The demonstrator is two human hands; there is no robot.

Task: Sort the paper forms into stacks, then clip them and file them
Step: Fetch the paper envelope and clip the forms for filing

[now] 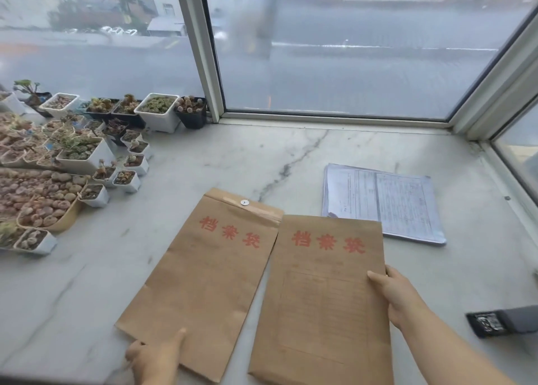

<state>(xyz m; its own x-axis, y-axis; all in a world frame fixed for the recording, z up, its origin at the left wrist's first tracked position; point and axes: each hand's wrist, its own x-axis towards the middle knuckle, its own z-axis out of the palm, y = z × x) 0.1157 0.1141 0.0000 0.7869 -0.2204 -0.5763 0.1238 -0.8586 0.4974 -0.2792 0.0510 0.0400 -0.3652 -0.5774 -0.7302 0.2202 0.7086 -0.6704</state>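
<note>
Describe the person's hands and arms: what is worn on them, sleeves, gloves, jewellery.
Both are bare. The left hand has no glove or ring showing. The right hand and its forearm also show no sleeve, glove, watch or bracelet up to the frame's edge.

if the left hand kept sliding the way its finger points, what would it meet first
The left hand points up and right along the left brown envelope it rests on. Going on, it would probably first meet the edge of the right brown envelope, though the exact heading is hard to judge.
</note>
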